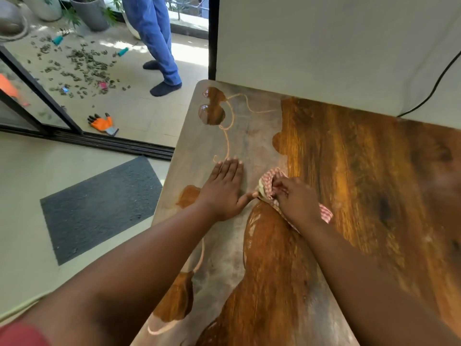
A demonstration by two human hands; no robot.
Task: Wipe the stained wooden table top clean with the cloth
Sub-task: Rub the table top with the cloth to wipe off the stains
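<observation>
Two bare arms reached out from the bottom edge, over a wooden table [361,196]. Far on the left, a dark grey mat [99,208] lay on the pale floor. Behind it was the track of a sliding door. An orange and grey glove [102,124] lay on the floor just past that track. Dry leaves [82,63] were scattered over the floor farther back, with two small teal tools among them. Grey plant pots [87,11] stood at the top. A person in blue trousers [156,38] and dark socks stood near the leaves.

Next came the left side of the table. It looked dull and grey, with wet brown patches and thin wet lines across it. The left hand [224,191] lay flat on this grey part. Its fingers were straight and loose, holding nothing, and its thumb pointed toward the cloth [270,186].

That cloth had red and white checks. It sat on the table top, just beside the left thumb, at the edge where the grey part met the shiny brown part. The right hand [296,203] pressed down on it, with its fingers curled and bunching it up.

To the right, the wood was dark, wet and shiny. A black cable [435,88] ran down the white wall behind the table.
</observation>
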